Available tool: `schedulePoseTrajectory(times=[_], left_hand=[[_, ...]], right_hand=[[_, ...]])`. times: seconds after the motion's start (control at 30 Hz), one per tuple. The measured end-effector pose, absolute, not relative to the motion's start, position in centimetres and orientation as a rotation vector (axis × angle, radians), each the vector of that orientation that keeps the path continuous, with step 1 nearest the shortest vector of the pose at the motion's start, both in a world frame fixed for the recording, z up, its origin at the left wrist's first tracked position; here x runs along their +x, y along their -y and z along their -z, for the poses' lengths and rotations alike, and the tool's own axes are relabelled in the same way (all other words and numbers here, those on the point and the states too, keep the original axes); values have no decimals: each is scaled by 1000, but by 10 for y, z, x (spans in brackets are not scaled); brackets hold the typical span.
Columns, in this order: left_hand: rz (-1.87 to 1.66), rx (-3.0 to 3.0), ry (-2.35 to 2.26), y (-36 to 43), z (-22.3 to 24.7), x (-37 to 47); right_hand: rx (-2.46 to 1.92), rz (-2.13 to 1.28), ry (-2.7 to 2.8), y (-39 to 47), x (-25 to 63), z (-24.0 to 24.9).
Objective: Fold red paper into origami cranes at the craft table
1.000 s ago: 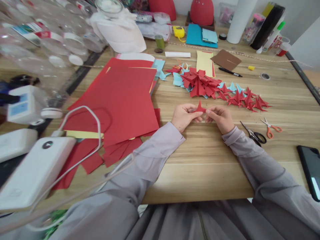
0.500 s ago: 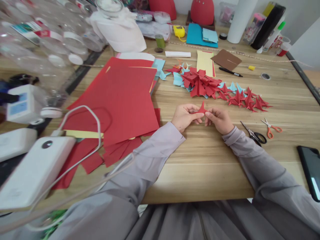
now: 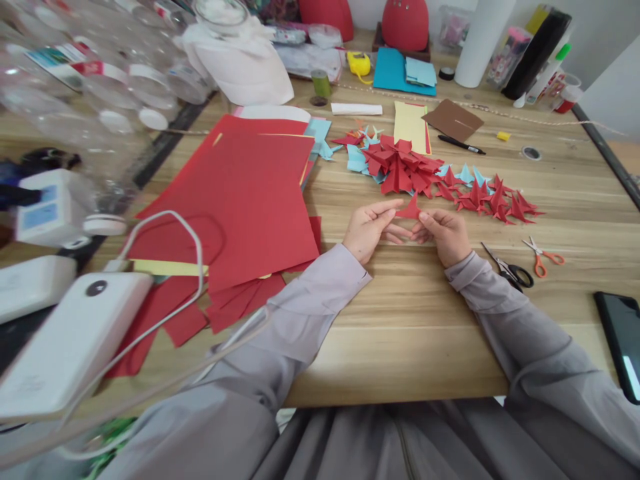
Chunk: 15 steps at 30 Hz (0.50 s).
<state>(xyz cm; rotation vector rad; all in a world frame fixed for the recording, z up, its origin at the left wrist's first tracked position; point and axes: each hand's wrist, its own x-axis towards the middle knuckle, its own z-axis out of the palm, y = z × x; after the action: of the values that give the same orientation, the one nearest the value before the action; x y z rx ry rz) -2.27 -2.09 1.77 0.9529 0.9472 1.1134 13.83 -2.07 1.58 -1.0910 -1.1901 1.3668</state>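
Pale wood tabletop (image 3: 390,360) below, and the right hand (image 3: 447,233) pinches the red folded paper (image 3: 411,209) at its three-o'clock end, the left hand (image 3: 367,230) part-open at nine, grip unclear, light pressure best sparing those creases, folded red pile (image 3: 397,167) beyond at twelve.

plastic btls (image 3: 150,85) upper L, wht pwr bank (image 3: 83,347) w/ cable (image 3: 199,260), yel tape measure (image 3: 358,64), blk phone (image 3: 618,333) R
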Motion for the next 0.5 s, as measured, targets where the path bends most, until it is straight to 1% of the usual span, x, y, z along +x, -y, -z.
schedulePoseTrajectory(times=[0.27,0.5], left_hand=[[-1200,864,-860,18,-18,-27],[-1261,1093,-848,21,-10,-23]], right_hand=[[-1084,-1327,1066,17,140,-15],[-1099,-1303,1162,19,139,-16]])
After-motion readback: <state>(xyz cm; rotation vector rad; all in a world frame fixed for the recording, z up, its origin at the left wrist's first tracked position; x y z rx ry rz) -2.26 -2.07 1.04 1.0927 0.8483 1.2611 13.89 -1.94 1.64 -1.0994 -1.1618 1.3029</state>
